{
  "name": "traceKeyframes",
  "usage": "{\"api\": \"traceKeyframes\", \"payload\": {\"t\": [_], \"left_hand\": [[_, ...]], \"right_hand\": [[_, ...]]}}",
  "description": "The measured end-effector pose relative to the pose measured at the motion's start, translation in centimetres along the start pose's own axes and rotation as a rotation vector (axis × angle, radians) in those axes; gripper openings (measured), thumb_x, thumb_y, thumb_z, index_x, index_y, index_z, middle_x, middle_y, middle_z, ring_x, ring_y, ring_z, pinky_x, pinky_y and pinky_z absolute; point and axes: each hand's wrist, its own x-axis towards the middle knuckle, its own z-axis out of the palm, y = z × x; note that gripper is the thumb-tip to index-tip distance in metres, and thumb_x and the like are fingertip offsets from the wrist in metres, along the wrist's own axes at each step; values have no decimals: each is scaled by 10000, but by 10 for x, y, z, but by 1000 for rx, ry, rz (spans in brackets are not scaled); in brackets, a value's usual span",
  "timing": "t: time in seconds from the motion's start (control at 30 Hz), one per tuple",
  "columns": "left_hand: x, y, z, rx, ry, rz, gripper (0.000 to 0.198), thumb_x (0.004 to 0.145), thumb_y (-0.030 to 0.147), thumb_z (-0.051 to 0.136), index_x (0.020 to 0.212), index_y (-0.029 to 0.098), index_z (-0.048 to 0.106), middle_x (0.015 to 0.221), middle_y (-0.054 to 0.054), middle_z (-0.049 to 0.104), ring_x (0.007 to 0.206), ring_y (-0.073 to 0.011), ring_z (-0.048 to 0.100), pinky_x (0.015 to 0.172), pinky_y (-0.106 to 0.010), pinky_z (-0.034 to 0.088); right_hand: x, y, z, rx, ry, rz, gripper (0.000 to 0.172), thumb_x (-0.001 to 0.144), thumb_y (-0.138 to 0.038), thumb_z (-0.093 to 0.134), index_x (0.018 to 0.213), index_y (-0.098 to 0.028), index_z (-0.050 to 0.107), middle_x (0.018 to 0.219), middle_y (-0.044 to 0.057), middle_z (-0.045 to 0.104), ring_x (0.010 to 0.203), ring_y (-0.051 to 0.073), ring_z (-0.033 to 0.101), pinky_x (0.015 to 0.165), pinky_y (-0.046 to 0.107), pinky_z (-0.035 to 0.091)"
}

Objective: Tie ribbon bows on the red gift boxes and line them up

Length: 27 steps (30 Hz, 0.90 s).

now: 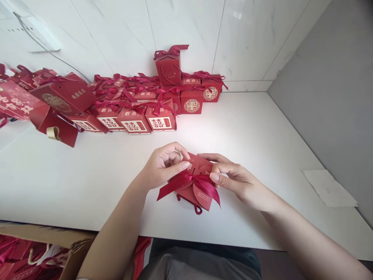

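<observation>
A small red gift box with gold print on its folded flaps is on the white table in front of me. Across its top runs a dark red ribbon bow, its two tails spread to either side. A red cord handle hangs along the near side. My left hand is closed on the far left edge of the box, thumb and index finger at a flap. On the right side, my right hand grips the box, its thumb beside the bow; some fingertips are hidden.
Several red boxes with ribbon bows stand in rows along the tiled wall, one stacked on top. Red paper bags lie at the left. A cardboard carton holds more red items. White paper lies right.
</observation>
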Motion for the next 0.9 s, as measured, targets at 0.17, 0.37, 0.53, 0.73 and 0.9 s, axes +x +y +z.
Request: {"api": "traceKeyframes", "payload": {"t": [0.17, 0.37, 0.53, 0.73, 0.9], "left_hand": [[-1, -2, -5, 52, -2, 42, 124, 902, 287, 659, 930, 185, 594, 580, 57, 488, 506, -67, 414, 496, -183, 348], [3, -9, -16, -216, -25, 63, 192, 913, 355, 618, 1016, 194, 602, 708, 13, 582, 469, -55, 394, 440, -180, 337], [6, -9, -16, -193, 1, 65, 255, 917, 412, 577, 1005, 177, 622, 910, -37, 605, 499, -48, 398, 469, -204, 364], [3, 0, -15, -9, -39, -73, 364, 839, 399, 688, 1148, 223, 605, 1221, -89, 574, 993, -208, 606, 803, -298, 530], [0, 4, -16, 25, -244, -131, 626, 820, 334, 721, 1387, 304, 458, 1470, -113, 455, 1296, -302, 524, 1023, -444, 488]], "right_hand": [[0, 0, -1, 4, 7, 8, 335, 972, -421, 566, 711, -215, 607, 1346, 50, 565, 1344, 261, 464, 1117, 428, 370], [1, 0, 0, 36, 50, 2, 339, 966, -435, 573, 713, -214, 620, 1380, 40, 558, 1289, 254, 521, 1113, 412, 381], [2, 2, 1, 45, 58, -2, 349, 966, -470, 555, 739, -219, 643, 1376, 46, 565, 1252, 267, 549, 1096, 423, 400], [-1, 4, 3, -5, 149, -28, 239, 967, -459, 558, 906, -253, 662, 1377, 51, 560, 1255, 265, 548, 1089, 429, 404], [-4, 3, 6, -64, 211, -78, 196, 968, -444, 561, 944, -268, 645, 1369, 56, 555, 1289, 269, 518, 1108, 445, 391]]}}
